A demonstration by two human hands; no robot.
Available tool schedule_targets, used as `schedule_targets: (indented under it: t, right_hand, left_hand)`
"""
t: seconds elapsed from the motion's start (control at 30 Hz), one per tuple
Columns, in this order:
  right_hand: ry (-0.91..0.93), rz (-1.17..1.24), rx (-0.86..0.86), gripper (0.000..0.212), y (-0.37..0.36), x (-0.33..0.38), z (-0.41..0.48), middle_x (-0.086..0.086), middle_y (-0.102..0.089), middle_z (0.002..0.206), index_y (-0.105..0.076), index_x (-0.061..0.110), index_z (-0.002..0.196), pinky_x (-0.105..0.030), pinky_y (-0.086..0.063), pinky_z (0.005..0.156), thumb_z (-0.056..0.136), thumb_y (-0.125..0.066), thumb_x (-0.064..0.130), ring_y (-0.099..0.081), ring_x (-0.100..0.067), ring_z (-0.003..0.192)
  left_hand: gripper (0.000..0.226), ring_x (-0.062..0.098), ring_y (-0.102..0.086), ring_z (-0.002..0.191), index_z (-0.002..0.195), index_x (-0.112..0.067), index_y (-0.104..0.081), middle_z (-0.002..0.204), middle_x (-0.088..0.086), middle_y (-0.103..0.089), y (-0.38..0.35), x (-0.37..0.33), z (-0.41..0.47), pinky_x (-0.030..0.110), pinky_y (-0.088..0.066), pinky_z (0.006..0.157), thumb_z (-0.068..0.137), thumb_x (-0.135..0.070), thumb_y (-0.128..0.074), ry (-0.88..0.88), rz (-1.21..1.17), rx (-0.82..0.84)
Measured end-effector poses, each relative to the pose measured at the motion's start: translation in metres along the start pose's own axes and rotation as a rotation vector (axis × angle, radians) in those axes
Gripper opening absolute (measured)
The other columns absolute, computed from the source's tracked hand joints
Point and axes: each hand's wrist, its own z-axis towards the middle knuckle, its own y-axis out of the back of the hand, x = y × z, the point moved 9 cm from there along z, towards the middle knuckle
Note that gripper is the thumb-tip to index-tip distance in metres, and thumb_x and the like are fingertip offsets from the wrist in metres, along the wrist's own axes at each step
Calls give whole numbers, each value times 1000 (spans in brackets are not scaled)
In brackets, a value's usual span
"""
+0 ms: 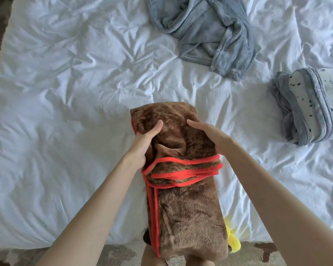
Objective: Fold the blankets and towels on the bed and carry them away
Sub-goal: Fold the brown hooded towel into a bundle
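Brown blanket (183, 198), red-trimmed, folded long at lower centre; left hand (145, 143) and right hand (210, 135) gripped its far fold. Fingers hidden underneath; near end cut off.

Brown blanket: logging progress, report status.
Both hands, left and right, gripping brown blanket, half folded. Grey blanket unfolded. Spotted towel folded. Nothing obstructing.

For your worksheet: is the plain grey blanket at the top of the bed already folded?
No: the plain grey blanket lies crumpled and spread in loose folds on the white bed sheet, not squared into a stack.
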Motion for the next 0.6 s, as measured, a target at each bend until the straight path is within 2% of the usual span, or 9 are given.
schedule_targets:
  t: [0.1, 0.17, 0.2, 0.3, 0.33, 0.4, 0.5, 0.6]
  right_hand:
    - [175, 22, -16, 49, -5, 30, 3, -2, -75, 105, -67, 27, 116, -39, -54, 93, 68, -82, 30, -71, -22, 97]
    - [304, 88, -22, 50, -3, 50, 1, -1, -74, 108, -67, 34, 114, -38, -56, 89, 67, -82, 26, -71, -21, 100]
    - [330, 118, -16, 51, -3, 52, 0, -1, -73, 110, -66, 34, 115, -37, -57, 86, 67, -82, 26, -71, -21, 100]
    - [330, 22, -80, 52, -4, 37, 1, 0, -73, 110, -62, 27, 121, -24, -58, 77, 73, -82, 30, -71, -13, 97]
    - [322, -55, -128, 54, -4, 27, 1, 2, -72, 110, -60, 26, 123, -19, -56, 76, 75, -81, 34, -70, -8, 95]
    - [291, -139, -209, 58, 1, 6, -3, 6, -72, 110, -59, 24, 123, -19, -53, 81, 73, -81, 44, -69, -5, 95]
    - [226, -221, -177, 52, 8, -17, -9, 7, -74, 103, -66, 25, 114, -27, -53, 87, 68, -83, 44, -70, -9, 95]
    - [178, -314, -119, 38, 7, -26, -20, 7, -76, 87, -70, 23, 103, -23, -55, 72, 69, -83, 32, -72, -10, 81]
  left_hand:
    - [66, 23, -73, 99, 120, -33, -54, 111, 1, -75, -12, -13, 10, 39, -58, 86, 66, -24, -90, -60, 51, -4]
    - [63, 21, -73, 99, 118, -33, -56, 110, 0, -75, -11, -30, 13, 34, -60, 79, 66, -17, -89, -179, 57, 11]
    - [65, 19, -72, 101, 122, -31, -55, 111, -2, -75, -6, -36, 13, 32, -60, 79, 67, -18, -89, -238, 74, 3]
    - [69, 7, -68, 108, 131, -25, -50, 116, -8, -72, 9, -32, 5, 25, -56, 90, 73, -21, -86, -331, 261, -85]
    - [68, 6, -66, 109, 132, -24, -49, 119, -8, -70, 15, -22, 3, 27, -54, 95, 75, -21, -85, -316, 311, -118]
    - [67, 6, -67, 108, 131, -24, -48, 120, -9, -68, 24, -2, -5, 32, -53, 98, 75, -26, -85, -224, 319, -142]
    - [54, 1, -67, 104, 124, -30, -57, 115, -15, -71, 20, 10, -16, 26, -52, 95, 76, -34, -83, -139, 459, 16]
    - [44, 3, -68, 104, 123, -21, -66, 113, -11, -73, 10, 13, -30, 23, -50, 94, 81, -28, -79, -150, 609, 89]
